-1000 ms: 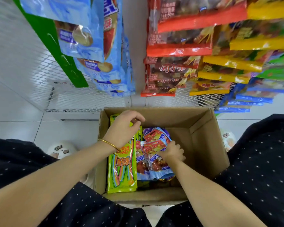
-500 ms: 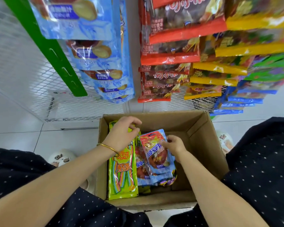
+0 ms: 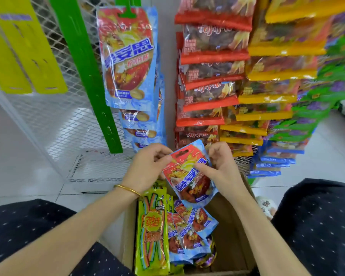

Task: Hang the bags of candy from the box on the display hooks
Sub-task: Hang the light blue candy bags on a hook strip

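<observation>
Held bag: red-and-blue candy bag [image 3: 189,180], tilted, hang hole uppermost, above the far end of the cardboard box [image 3: 233,236].
Left grip [image 3: 145,168]: clamped on the bag's upper left corner, thumb and fingers pinching.
Right grip [image 3: 221,170]: clamped on its right edge, thumb across the front.
Box contents: matching bags [image 3: 189,232]; green rainbow-strip bag [image 3: 152,232] at the left wall.
Display: hanging bag [image 3: 127,58] on a green strip [image 3: 84,66].

1. White wire-mesh panel [image 3: 54,116]: upright at the left, running back behind the hanging stock.
2. Low mesh base [image 3: 94,168]: lies flat on the floor at the panel's foot.
3. Floor [image 3: 18,156]: pale glossy tiles, dark grout lines.
4. Dark garment with small white dots [image 3: 317,226]: covers both knees.
5. Thin gold bangle [image 3: 127,189]: on the person's left forearm.
6. Light patterned slipper [image 3: 266,207]: partly visible beside the right knee.
</observation>
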Available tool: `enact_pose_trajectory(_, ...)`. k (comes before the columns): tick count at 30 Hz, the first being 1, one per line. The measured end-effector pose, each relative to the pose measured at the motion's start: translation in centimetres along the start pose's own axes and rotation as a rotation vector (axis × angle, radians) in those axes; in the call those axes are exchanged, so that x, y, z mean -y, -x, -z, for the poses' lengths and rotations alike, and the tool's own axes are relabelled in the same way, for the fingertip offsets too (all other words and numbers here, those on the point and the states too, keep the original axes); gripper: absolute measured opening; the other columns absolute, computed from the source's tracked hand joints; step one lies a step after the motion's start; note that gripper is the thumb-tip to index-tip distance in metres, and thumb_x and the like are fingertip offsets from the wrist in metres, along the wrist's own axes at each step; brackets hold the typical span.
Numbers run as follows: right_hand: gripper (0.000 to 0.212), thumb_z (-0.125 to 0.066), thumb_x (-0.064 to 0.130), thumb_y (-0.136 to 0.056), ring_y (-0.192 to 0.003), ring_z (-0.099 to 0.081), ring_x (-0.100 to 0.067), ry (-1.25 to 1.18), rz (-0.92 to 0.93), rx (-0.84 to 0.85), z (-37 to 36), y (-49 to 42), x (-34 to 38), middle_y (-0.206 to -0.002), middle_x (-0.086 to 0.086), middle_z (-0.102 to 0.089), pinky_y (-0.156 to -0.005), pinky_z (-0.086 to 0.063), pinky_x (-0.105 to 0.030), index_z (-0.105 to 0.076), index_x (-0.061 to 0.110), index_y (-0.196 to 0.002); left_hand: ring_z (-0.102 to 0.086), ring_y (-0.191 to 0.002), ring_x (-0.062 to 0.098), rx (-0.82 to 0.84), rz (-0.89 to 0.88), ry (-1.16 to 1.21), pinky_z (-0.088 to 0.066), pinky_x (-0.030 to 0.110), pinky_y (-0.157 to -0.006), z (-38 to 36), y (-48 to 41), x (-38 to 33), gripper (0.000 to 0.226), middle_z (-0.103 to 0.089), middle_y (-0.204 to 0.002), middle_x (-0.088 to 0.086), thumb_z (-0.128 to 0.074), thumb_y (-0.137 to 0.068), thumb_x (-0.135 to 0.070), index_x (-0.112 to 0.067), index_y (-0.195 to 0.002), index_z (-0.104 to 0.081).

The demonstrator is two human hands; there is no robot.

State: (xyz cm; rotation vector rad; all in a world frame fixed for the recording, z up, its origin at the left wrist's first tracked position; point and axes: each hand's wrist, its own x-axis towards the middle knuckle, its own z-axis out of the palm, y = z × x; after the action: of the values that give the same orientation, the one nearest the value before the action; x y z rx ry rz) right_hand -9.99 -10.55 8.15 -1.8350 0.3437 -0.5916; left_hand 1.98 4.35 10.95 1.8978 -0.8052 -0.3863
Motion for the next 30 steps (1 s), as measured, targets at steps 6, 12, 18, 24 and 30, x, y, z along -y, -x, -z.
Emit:
enact_pose_trajectory(6, 0.034, -0.066, 0.000, -0.081, -0.085, -0.059, 0.006, 0.081, 0.266, -0.042, 0.2, -2.3, 8.7, -0.086, 0.018, -0.065, -0.073, -0.041, -0.007, -0.063, 0.033, -0.083, -0.055, -0.067, -0.005, -0.250, -0.344, -0.200, -0.045, 0.009, -0.067, 8.0, -0.1, -8.3, 0.015, -0.062, -0.076, -0.012, -0.063, -0.084, -0.011, -0.026, -0.081, -0.062)
enact_pose_trajectory(12, 0.036, -0.063, -0.001, -0.083, -0.095, -0.054, 0.010, 0.098, 0.521, -0.213, -1.9, -7.8, 16.8, -0.099, 0.014, -0.063, -0.083, -0.034, -0.001, -0.062, 0.032, -0.097, -0.053, -0.076, -0.009, -0.639, -0.504, -0.164, -0.041, 0.004, -0.074, 15.3, -7.8, -15.9, 0.027, -0.055, -0.099, -0.001, -0.058, -0.088, -0.015, -0.003, -0.112, -0.055)
enact_pose_trajectory(18, 0.040, -0.055, -0.007, -0.080, -0.106, -0.056, -0.019, 0.186, 0.638, -0.337, -4.8, -12.9, 20.9, -0.110, -0.006, -0.063, -0.095, -0.038, -0.021, -0.062, 0.010, -0.115, -0.059, -0.084, 0.019, -0.531, -0.375, -0.069, -0.050, 0.032, -0.080, 17.8, -13.5, -19.0, 0.031, -0.063, -0.096, 0.013, -0.059, -0.088, -0.026, -0.001, -0.107, -0.059)
enact_pose_trajectory(24, 0.043, -0.050, -0.008, -0.084, -0.100, -0.042, -0.008, 0.260, 0.646, -0.381, -5.6, -15.5, 22.7, -0.102, -0.001, -0.047, -0.080, -0.024, 0.006, -0.054, 0.008, -0.123, -0.045, -0.057, 0.007, -0.473, -0.409, -0.061, -0.039, 0.022, -0.056, 18.0, -13.7, -20.5, 0.019, -0.051, -0.065, -0.002, -0.063, -0.086, -0.030, -0.015, -0.075, -0.059)
enact_pose_trajectory(30, 0.045, -0.048, -0.005, -0.089, -0.093, -0.038, 0.001, 0.257, 0.613, -0.327, -5.7, -16.5, 23.3, -0.118, -0.007, -0.047, -0.083, -0.026, -0.003, -0.045, 0.008, -0.132, -0.048, -0.056, 0.007, -0.429, -0.391, -0.093, -0.044, 0.019, -0.057, 18.0, -13.7, -20.6, 0.034, -0.049, -0.062, -0.003, -0.060, -0.088, -0.035, -0.020, -0.062, -0.044)
